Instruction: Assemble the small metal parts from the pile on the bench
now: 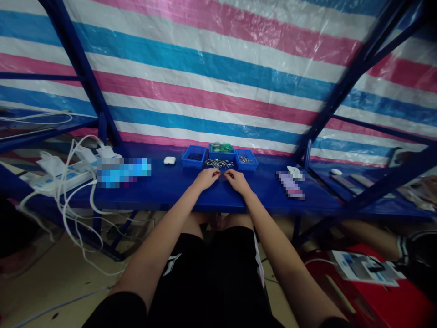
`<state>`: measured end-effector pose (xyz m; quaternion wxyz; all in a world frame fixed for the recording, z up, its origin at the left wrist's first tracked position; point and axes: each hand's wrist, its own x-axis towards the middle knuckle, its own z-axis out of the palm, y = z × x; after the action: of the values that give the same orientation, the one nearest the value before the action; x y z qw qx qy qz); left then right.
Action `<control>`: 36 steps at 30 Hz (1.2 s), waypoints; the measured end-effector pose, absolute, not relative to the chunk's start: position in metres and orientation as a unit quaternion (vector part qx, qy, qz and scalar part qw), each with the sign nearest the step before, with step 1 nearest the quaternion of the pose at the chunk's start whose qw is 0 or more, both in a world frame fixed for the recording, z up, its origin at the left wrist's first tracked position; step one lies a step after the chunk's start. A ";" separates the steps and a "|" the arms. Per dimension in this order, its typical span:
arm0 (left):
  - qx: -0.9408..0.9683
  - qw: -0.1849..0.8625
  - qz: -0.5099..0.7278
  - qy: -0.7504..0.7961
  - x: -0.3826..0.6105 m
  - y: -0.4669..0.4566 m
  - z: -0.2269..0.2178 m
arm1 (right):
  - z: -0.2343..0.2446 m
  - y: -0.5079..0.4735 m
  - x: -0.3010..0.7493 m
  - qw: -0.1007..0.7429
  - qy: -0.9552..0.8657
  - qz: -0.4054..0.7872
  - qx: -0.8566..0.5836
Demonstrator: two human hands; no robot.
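Note:
Both my hands rest on the blue workbench (170, 189), close together. My left hand (205, 178) is curled, its fingertips pinched near a small dark part too small to name. My right hand (237, 180) is curled the same way, fingers pinched just beside the left. Right beyond the fingertips lies a pile of small metal parts (218, 163). Behind the pile stand three small blue bins: the left bin (194, 156) with dark parts, the middle bin (221, 151) with green pieces, the right bin (246, 160) with metal parts.
A white earbud case (169, 160) lies left of the bins. White power strips and chargers (58, 173) with trailing cables sit at the far left. Blue rack posts (85, 73) frame the bench. Another person's arm (372, 237) and a red box (375, 291) are at the lower right.

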<state>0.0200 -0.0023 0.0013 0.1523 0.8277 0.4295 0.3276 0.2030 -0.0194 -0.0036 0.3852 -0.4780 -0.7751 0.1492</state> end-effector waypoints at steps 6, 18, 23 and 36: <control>0.828 0.140 0.328 0.434 0.021 -0.004 0.003 | -0.003 -0.021 0.203 0.379 -0.781 0.148 -0.475; 0.825 0.141 0.322 0.442 0.021 -0.006 0.005 | -0.003 -0.020 0.202 0.378 -0.780 0.143 -0.477; 0.823 0.142 0.325 0.444 0.021 -0.003 0.003 | -0.002 -0.020 0.201 0.381 -0.774 0.166 -0.477; 0.833 0.144 0.313 0.432 0.020 -0.002 0.003 | -0.003 -0.020 0.201 0.386 -0.769 0.181 -0.476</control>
<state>0.0199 -0.0024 0.0034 0.1440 0.8335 0.4321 0.3130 0.2015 -0.0196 -0.0026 0.3864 -0.4764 -0.7686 0.1814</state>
